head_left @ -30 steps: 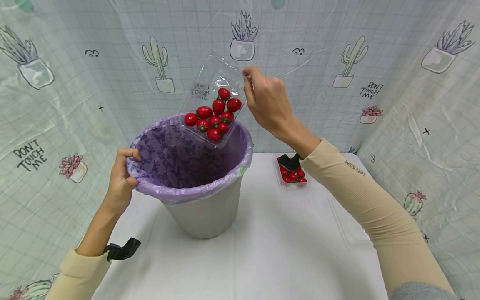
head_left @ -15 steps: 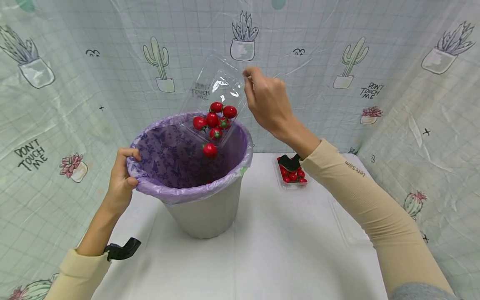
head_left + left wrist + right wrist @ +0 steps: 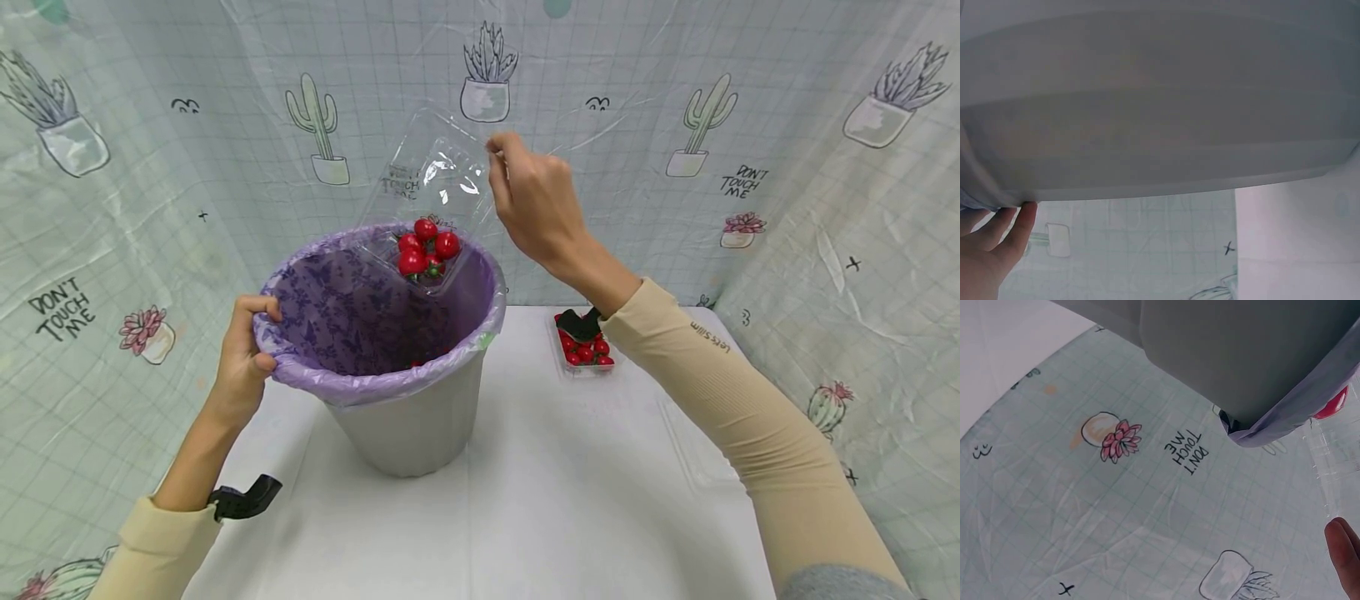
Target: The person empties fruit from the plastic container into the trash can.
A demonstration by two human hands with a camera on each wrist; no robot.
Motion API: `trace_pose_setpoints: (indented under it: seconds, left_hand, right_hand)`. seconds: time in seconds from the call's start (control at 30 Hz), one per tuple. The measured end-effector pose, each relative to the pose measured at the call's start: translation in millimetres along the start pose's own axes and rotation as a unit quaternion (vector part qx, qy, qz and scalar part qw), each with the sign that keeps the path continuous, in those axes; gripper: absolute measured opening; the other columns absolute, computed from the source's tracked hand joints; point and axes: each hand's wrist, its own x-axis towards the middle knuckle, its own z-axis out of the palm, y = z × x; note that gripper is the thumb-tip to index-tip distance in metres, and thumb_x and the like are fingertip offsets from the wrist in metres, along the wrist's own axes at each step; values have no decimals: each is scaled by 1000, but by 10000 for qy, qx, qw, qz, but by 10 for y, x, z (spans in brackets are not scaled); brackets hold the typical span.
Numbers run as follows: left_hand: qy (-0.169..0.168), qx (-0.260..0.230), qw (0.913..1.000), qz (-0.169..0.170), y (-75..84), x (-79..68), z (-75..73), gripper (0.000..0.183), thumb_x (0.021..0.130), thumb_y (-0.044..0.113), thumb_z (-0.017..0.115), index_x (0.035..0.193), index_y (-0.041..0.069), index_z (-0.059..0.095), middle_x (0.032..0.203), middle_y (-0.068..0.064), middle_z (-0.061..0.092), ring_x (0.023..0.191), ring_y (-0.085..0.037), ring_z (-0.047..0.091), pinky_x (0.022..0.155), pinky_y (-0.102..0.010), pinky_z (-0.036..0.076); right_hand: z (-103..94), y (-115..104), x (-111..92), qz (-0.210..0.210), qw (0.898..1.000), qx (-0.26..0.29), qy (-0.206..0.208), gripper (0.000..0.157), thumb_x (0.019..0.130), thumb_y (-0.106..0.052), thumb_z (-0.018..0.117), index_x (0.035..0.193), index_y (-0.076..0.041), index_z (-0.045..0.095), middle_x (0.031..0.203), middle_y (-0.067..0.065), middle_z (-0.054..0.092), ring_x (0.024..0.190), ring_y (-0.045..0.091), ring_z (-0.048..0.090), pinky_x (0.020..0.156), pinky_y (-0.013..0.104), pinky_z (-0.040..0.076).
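My right hand [image 3: 532,196] pinches the edge of a clear plastic box [image 3: 450,171], tilted steeply over the bin's mouth. Several cherry tomatoes [image 3: 426,248] are bunched at the box's low end. A grey bin [image 3: 408,429] stands on the table, lined with a purple patterned bag [image 3: 330,308] folded over its rim. My left hand [image 3: 243,358] grips that rim at the left side. Bits of red show deep inside the bin, mostly hidden by the front rim. In the right wrist view, a fingertip [image 3: 1342,550] is at the box's edge.
A second clear box of tomatoes [image 3: 585,350] sits at the back right, partly behind the right forearm. A flat clear plastic piece [image 3: 697,450] lies on the white table [image 3: 555,500] at the right. Curtains with cactus drawings [image 3: 600,208] surround the table.
Tomatoes have slid down and dropped out of the tilted box into the bin, so fewer are in it now. Both hands have stayed nearly still.
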Motion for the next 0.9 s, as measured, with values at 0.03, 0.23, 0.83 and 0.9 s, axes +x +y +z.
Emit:
trace_pose_setpoints:
  seconds: [0.03,0.23,0.83,0.9]
  left_hand:
    - [3,1,10000,-2,0,0,0,71,82,58,81,113,3,49,90,-1,41,71,-11,38,54,-32,24]
    - [30,24,10000,7,-2,2,-1,71,82,58,81,112,3,49,90,-2,42,72,-12,39,55,-31,25]
    - [45,20,10000,-12,-13,0,-10,71,81,57,82,112,3,50,93,-2,44,75,-13,40,57,-29,28]
    - [39,11,10000,-16,-11,-2,-12,70,81,57,82,112,3,50,92,-2,43,74,-12,40,57,-30,27]
  right_hand:
    - [0,0,0,8,10000,-13,-4,24,106,-6,47,111,7,66,74,16,69,52,18,39,51,30,29]
    - [-6,0,12,-32,10000,-51,26,24,106,-6,47,111,7,66,71,15,67,52,19,39,51,30,29]
    - [-15,-20,-2,-212,9997,29,129,23,106,-5,45,110,6,65,71,14,66,51,18,38,51,29,27]
    - [-15,-21,-3,-243,9996,26,125,24,107,-5,45,111,7,65,71,14,66,51,18,38,51,29,27]
